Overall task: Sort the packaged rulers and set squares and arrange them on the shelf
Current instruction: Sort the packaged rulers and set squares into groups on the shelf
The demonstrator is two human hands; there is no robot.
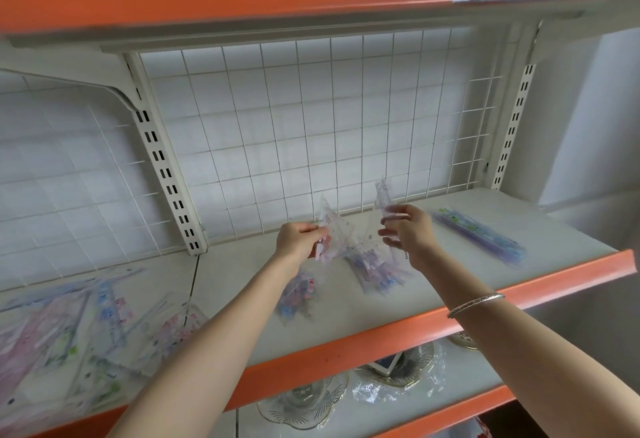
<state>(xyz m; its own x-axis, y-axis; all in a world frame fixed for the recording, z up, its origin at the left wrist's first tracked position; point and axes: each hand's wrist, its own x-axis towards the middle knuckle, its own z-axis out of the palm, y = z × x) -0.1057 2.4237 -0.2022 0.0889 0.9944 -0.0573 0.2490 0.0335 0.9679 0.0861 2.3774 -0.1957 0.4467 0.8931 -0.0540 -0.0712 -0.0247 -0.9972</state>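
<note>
Left hand [298, 241] grip pinching set square pack [333, 229] above shelf [346, 313]. Right hand [407, 229] grip pinching second set square pack [383, 195], bit blurry. Ruler pack [481, 234] lying at shelf's right end.

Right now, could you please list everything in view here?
left set-square packet: one, clear, held upright above mid-shelf
right set-square packet: one, clear, held upright beside it
loose packets: two small piles, clear with pink and blue, mid-shelf
ruler packs: a few, purple-blue, shelf right
mixed heap: many, pastel, left bay
shelf: one, cream, orange edge
wire grid: white, behind
glass dishes: about three, clear, lower shelf
bracelet: one, silver, right wrist
left hand: pinches its packet
right hand: holds its packet
</note>
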